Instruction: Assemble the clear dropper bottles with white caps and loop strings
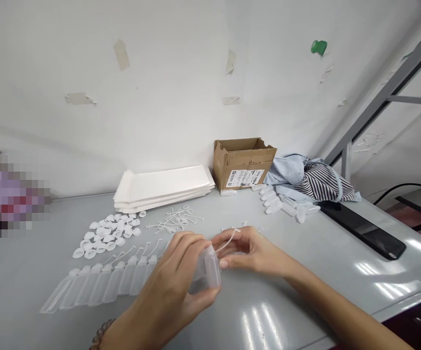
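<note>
My left hand (172, 284) is closed around a translucent plastic bottle (213, 272), held tilted above the table. A thin white ring strap (228, 240) runs from the bottle's neck up across the fingers of my right hand (249, 250). That hand is curled at the neck, its thumb beside the bottle, and its fingertips are partly hidden. Left of my hands, several similar bottles (103, 283) lie in a row, with straps sticking out at their necks. Behind them are a pile of loose white ring straps (176, 221) and a cluster of white caps (108, 232).
A stack of white padded envelopes (166, 182) lies against the wall beside an open cardboard box (245, 163). More small bottles (279, 201) lie at right, near folded cloth (308, 177) and a long black object (363, 231). A grey metal frame (381, 99) slants at far right.
</note>
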Action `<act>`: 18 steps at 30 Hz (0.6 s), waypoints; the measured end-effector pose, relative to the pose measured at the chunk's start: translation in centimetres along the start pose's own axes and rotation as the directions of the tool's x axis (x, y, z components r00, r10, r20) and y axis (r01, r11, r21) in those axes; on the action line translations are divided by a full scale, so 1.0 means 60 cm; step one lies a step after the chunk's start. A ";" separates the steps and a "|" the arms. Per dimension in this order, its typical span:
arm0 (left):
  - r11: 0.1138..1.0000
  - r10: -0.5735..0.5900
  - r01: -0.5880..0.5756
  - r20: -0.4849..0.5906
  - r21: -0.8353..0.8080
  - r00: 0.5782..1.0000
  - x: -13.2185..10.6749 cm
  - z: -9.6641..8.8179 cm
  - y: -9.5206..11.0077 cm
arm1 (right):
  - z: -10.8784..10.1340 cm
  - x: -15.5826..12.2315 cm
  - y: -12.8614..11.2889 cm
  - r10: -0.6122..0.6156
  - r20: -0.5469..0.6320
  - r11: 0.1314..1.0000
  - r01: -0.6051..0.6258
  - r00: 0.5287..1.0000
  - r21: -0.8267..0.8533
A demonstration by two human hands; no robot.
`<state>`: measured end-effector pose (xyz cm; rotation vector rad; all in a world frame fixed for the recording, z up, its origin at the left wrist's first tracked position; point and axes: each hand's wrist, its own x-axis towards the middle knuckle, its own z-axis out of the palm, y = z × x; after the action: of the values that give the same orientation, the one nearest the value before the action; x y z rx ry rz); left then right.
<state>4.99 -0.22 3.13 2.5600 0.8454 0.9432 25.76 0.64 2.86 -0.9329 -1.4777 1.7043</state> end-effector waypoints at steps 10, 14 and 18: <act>0.993 -0.086 0.083 0.039 0.086 0.995 -0.007 0.012 -0.014 | -0.022 -0.008 -0.019 -0.362 -0.134 0.897 0.306 0.922 -0.320; 0.987 -0.151 0.146 0.076 0.063 0.986 0.023 0.015 -0.006 | -0.044 -0.018 -0.040 -0.414 -0.154 0.793 0.272 0.897 -0.546; 0.973 -0.228 0.230 0.154 0.009 0.961 0.077 0.030 0.007 | -0.079 -0.035 -0.066 -0.319 -0.172 0.687 0.102 0.932 -0.720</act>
<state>9.20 2.20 4.27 2.4229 1.0598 0.6692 31.05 1.65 6.50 -1.2622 -1.9758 0.7535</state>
